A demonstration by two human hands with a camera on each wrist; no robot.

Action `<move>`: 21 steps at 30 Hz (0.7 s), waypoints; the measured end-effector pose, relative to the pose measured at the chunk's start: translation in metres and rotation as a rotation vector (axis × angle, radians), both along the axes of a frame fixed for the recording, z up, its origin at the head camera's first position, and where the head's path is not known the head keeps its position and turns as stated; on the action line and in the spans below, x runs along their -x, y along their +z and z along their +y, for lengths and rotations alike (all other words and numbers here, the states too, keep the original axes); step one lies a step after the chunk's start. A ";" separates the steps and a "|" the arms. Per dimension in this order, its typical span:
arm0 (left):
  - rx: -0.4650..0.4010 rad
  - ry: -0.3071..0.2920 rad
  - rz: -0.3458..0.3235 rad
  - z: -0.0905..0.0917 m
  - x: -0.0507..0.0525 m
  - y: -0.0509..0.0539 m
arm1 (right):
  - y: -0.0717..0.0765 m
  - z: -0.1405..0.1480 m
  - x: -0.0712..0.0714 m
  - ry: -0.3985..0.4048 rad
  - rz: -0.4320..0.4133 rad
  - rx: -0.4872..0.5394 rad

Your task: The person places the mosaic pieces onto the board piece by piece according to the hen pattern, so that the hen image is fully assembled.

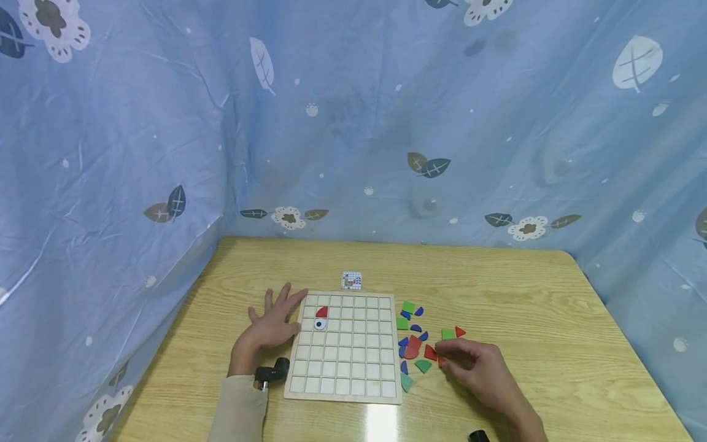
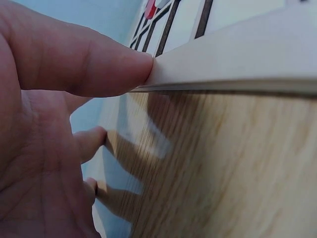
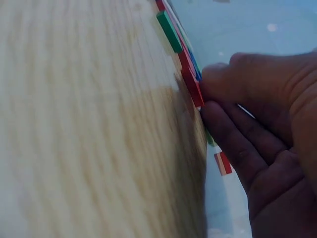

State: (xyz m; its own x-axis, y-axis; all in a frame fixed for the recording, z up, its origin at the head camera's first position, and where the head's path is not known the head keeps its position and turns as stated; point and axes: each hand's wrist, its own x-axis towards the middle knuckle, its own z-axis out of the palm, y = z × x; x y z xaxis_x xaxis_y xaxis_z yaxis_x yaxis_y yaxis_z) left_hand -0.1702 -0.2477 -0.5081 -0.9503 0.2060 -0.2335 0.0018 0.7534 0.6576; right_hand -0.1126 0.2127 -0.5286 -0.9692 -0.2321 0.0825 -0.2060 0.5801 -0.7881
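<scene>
Blue printed cloth (image 1: 353,123) backs the tabletop (image 1: 513,294), and here's the right hand (image 1: 483,371), the nearer one, fingers pinching a red piece (image 3: 192,88) on their tabletop-left-edge side, long axis unclear, right of the board (image 1: 342,399); the left hand (image 1: 273,325), fingers spread, touches that board.

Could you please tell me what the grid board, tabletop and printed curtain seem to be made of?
Grid board: probably pale wood, fairly matte, going by its light, plain rim. Tabletop: wood or wood-look laminate, somewhat glossy, given the grain and bright reflection. Printed curtain: cloth or thin plastic, unclear which; it creases softly.
</scene>
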 end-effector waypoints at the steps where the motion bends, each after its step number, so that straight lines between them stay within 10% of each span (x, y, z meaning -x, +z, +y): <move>1: 0.002 0.000 0.000 0.000 0.000 0.000 | 0.000 0.000 0.000 -0.001 0.003 -0.003; 21: 0.007 0.003 -0.001 0.000 0.000 -0.001 | 0.001 -0.003 -0.003 0.036 0.093 -0.102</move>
State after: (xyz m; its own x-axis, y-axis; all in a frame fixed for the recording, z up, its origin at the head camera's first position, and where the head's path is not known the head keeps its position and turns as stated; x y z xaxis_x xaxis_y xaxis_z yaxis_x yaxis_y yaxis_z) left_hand -0.1699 -0.2477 -0.5089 -0.9505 0.2018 -0.2362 -0.0013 0.7579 0.6524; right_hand -0.1098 0.2094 -0.5274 -0.9492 -0.2786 0.1461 -0.2979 0.6469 -0.7020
